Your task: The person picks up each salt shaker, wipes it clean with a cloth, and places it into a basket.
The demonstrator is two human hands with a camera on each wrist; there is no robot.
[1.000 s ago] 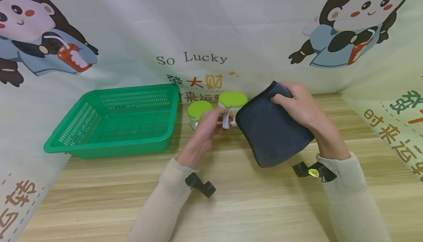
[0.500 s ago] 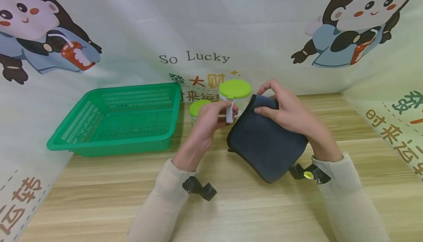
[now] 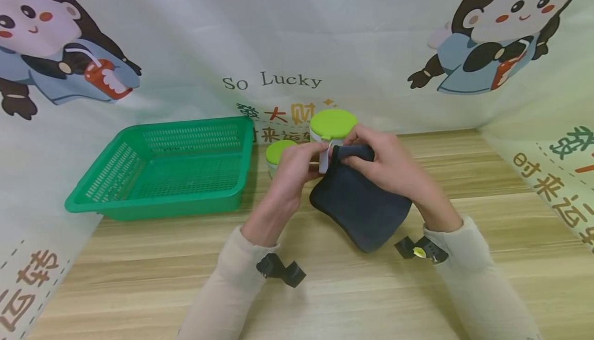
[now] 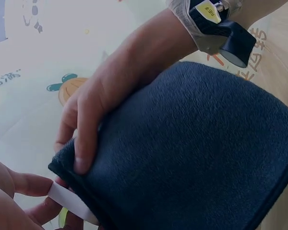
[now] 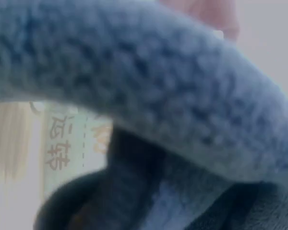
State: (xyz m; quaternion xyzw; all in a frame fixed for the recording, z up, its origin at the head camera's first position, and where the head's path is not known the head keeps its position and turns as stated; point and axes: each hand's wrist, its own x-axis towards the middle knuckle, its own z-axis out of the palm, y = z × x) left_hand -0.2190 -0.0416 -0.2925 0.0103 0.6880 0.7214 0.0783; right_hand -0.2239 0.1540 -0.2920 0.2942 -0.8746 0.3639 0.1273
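Note:
My left hand grips the white handle of a larger container with a bright green lid. Dark blue cloth with a black edge hangs from my right hand, pinched near its upper corner between thumb and fingers. That corner lies against the handle and covers the container's lower front. In the left wrist view, the fuzzy cloth fills much of the picture, beside the white handle. Blurred cloth blocks most of the right wrist view.
Partly behind my left hand stands a smaller container with a green lid. To the left is a green perforated plastic basket on the wooden table. A printed curtain hangs along the back.
The container in my left hand has risen from where it stood beside the smaller one. My right hand has brought the cloth leftward, up to the handle.

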